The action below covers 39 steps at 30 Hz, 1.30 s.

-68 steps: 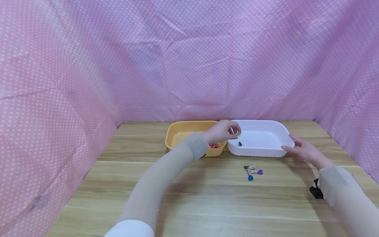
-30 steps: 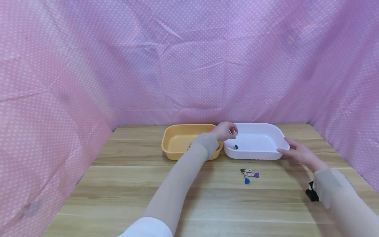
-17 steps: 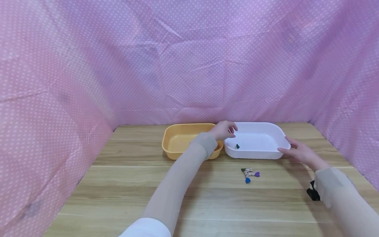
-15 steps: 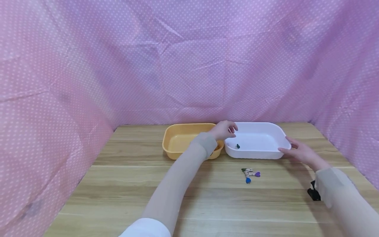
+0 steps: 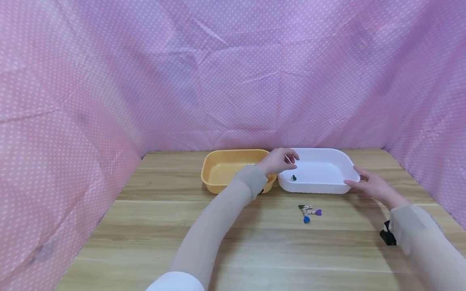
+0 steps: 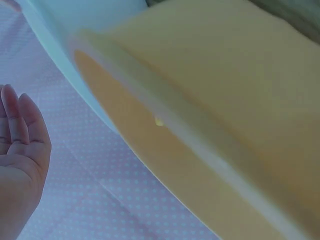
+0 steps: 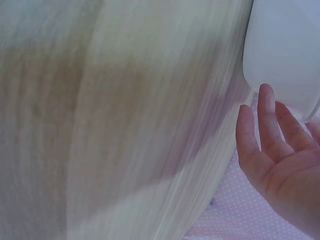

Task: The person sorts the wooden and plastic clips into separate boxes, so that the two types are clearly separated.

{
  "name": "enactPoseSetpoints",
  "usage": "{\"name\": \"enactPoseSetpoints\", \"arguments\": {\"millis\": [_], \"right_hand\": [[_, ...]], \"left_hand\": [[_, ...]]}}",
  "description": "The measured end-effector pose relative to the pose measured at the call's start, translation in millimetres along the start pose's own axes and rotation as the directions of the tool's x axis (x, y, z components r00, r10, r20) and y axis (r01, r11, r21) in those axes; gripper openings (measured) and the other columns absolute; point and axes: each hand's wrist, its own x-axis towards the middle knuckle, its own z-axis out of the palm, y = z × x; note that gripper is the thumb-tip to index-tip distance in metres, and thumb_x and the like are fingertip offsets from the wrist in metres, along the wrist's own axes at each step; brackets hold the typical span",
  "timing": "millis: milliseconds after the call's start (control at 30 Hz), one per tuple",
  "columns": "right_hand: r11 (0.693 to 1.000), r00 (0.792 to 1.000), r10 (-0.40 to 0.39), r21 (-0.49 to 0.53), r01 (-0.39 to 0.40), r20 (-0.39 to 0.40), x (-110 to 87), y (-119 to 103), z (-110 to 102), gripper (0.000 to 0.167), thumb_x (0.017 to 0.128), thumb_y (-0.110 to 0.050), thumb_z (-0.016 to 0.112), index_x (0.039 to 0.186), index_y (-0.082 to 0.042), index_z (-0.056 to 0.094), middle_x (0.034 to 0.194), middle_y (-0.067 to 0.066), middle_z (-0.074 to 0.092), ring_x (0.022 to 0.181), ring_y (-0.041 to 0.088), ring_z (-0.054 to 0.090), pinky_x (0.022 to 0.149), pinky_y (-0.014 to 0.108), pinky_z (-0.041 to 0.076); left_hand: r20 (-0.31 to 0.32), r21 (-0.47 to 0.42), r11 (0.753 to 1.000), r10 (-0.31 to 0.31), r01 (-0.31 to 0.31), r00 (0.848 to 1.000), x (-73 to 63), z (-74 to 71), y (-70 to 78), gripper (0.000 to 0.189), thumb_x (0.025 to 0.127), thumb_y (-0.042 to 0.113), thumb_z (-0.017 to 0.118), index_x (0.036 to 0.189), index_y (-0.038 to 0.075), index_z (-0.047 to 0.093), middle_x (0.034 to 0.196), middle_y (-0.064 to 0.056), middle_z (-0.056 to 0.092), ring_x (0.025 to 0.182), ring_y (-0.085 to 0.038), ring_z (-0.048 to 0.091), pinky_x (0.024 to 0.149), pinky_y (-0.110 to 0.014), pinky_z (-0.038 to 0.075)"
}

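My left hand (image 5: 279, 160) hangs over the left end of a white plastic bin (image 5: 320, 188), its fingers loosely bent and parted, with nothing visible between them. Below it in the bin lies a small clothespin (image 5: 293, 178) with a dark green end. My right hand (image 5: 376, 188) holds the bin's right end, thumb at the near rim and fingers along the outside; the right wrist view shows several fingers (image 7: 267, 115) reaching up beside the white wall. On the table nearer me lie several mini clothespins, including ones with a purple heart (image 5: 318, 212) and a blue heart (image 5: 306, 220).
A yellow-orange bin (image 5: 218, 188) stands left of the white one, partly hidden by my left forearm; a small yellow piece (image 6: 158, 121) shows inside it. The wooden table (image 5: 291, 258) meets a pink dotted cloth (image 5: 218, 81) behind and at the sides.
The small pale clothespin between my left fingertips a second ago is gone from them, and the fingers have parted over the white bin. My right hand keeps its place; the head view shifts slightly.
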Motion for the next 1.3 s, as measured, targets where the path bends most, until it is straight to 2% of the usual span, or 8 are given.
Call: {"name": "enactPoseSetpoints", "arguments": {"millis": [300,533,767,933,1300], "right_hand": [[1.000,1.000,0.015,0.016,-0.015,0.012,0.7,-2.2,-0.7,0.088,0.096,-0.039,0.053,0.145,0.010,-0.002,0.138,0.047,0.017,0.119,0.046,0.043,0.086,0.046,0.053],[1.000,1.000,0.021,0.006,-0.021,0.016,1.3,-3.5,-2.3,0.088,0.096,-0.040,0.052,0.146,0.009,-0.002,0.139,0.046,0.017,0.123,0.049,0.038,0.087,0.047,0.052],[0.999,1.000,0.024,0.021,-0.025,0.016,1.1,-3.9,-1.2,0.089,0.096,-0.040,0.053,0.145,0.009,-0.002,0.138,0.047,0.017,0.119,0.046,0.044,0.085,0.045,0.053],[0.999,1.000,0.024,0.028,-0.024,0.016,1.4,-3.3,-1.1,0.089,0.095,-0.039,0.054,0.145,0.010,-0.002,0.138,0.048,0.017,0.117,0.045,0.047,0.084,0.044,0.054],[1.000,1.000,0.011,-0.015,-0.011,0.001,0.7,-2.4,-0.8,0.088,0.095,-0.040,0.054,0.145,0.011,0.001,0.138,0.047,0.019,0.121,0.050,0.039,0.086,0.046,0.052]], "left_hand": [[-0.012,-0.003,1.000,0.016,-0.016,1.000,-9.3,0.1,0.3,0.028,0.088,0.014,0.068,0.115,0.005,0.063,0.096,0.001,0.059,0.089,-0.009,0.055,0.072,-0.013,0.046],[-0.003,-0.040,0.999,-0.010,0.010,1.000,-17.5,2.8,-2.1,0.027,0.089,0.016,0.067,0.114,0.007,0.064,0.094,0.003,0.059,0.089,-0.009,0.055,0.074,-0.016,0.046],[0.015,-0.015,1.000,0.017,-0.016,1.000,-22.8,8.0,-3.5,0.027,0.089,0.019,0.067,0.113,0.008,0.064,0.097,0.002,0.060,0.089,-0.007,0.056,0.076,-0.014,0.047],[0.010,-0.056,0.998,0.022,-0.022,1.000,-28.5,11.1,-3.2,0.026,0.088,0.017,0.068,0.111,0.007,0.065,0.095,0.001,0.061,0.086,-0.007,0.056,0.073,-0.014,0.046],[-0.020,-0.061,0.997,0.054,-0.055,0.998,-40.7,17.0,-5.5,0.024,0.088,0.016,0.069,0.109,0.006,0.066,0.092,0.002,0.064,0.084,-0.005,0.056,0.071,-0.014,0.045]]}}
